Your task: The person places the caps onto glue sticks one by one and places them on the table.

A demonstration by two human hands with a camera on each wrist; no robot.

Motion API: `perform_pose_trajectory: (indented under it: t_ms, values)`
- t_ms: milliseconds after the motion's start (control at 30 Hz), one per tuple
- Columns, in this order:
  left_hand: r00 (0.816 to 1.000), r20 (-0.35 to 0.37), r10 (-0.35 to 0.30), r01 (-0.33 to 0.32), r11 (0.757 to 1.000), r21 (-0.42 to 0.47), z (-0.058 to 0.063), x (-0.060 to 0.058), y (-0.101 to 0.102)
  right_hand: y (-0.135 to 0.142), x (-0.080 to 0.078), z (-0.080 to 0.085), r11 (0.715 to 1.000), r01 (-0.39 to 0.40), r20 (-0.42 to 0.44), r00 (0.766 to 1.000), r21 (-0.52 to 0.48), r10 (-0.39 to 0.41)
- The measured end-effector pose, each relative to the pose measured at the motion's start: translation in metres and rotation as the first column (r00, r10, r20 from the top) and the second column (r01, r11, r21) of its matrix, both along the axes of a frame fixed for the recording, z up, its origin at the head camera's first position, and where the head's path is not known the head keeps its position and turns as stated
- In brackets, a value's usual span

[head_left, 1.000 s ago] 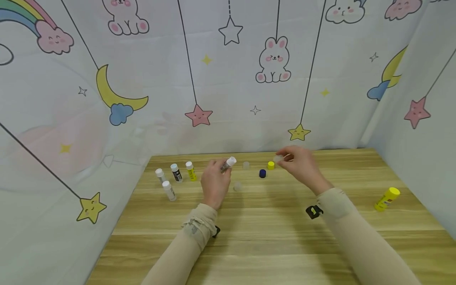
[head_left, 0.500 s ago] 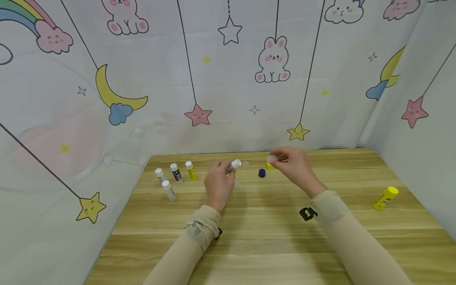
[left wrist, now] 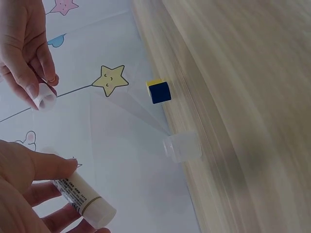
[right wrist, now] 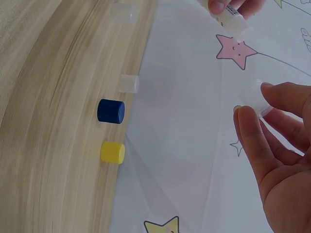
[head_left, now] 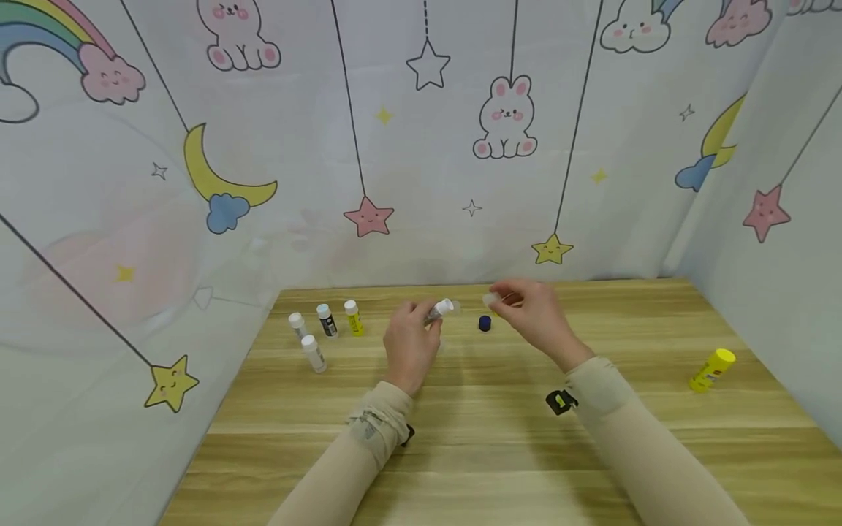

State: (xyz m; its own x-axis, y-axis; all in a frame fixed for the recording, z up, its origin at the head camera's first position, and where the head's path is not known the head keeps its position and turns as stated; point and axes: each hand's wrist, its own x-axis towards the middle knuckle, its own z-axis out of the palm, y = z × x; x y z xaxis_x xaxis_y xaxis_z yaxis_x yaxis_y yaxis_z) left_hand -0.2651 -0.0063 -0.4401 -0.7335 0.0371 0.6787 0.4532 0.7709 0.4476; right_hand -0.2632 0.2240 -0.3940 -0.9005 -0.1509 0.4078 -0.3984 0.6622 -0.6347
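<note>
My left hand point(head_left: 409, 347) grips a slim glue stick point(left wrist: 80, 194) with a white printed label, its white end tilted up toward the right. Opposite it, a little apart, my right hand point(head_left: 536, 318) pinches a translucent cap point(right wrist: 253, 97) between thumb and fingers. The cap's hollow opening shows in the left wrist view. On the table below are a dark blue cap point(head_left: 484, 323), a yellow cap point(right wrist: 112, 152) mostly hidden behind the right hand in the head view, and two translucent caps, one nearer the blue cap point(right wrist: 129, 83).
Several capped glue sticks stand at the table's left, among them a white one point(head_left: 314, 353), a black-labelled one point(head_left: 327, 321) and a yellow one point(head_left: 354, 318). A larger yellow glue stick point(head_left: 712, 370) stands at the right. A printed curtain point(head_left: 434, 248) hangs behind the table point(head_left: 487, 453).
Both hands have drawn closer together: the left moved right with the glue stick, the right moved left with the cap, passing in front of the yellow cap.
</note>
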Motion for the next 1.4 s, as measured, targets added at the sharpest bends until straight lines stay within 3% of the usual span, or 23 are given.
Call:
perform_pose_trajectory:
  t_ms: [833,1400]
  values:
    - [1.0,-0.013,-0.018,0.017,0.998,-0.067,0.002,0.011,0.009,-0.015,0.001,-0.003,0.999,-0.042,-0.018,0.999,-0.008,0.042]
    - [0.998,-0.029,-0.048,0.045,0.993,-0.107,0.0,0.016,0.015,-0.024,0.003,-0.009,0.998,-0.06,0.026,0.998,-0.008,0.06]
